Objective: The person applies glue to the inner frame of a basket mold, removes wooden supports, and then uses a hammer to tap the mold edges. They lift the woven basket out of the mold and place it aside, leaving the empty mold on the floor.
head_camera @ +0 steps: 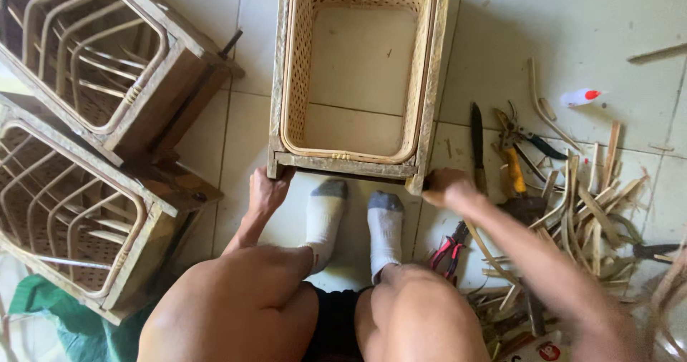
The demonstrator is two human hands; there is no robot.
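Single head view; looks steeply down, close above knees and floor (615,18)

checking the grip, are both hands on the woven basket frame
Yes, the left hand grips the basket frame at its near left corner and the right hand its near right corner.

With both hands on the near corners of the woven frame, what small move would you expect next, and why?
Probably a short pull or turn of the woven rattan frame toward the feet. The left hand grips its near left corner and the right hand its near right corner; neither holds a tool. The knife and red-handled pliers lie untouched on the tiled floor, so repositioning seems likelier than cutting.
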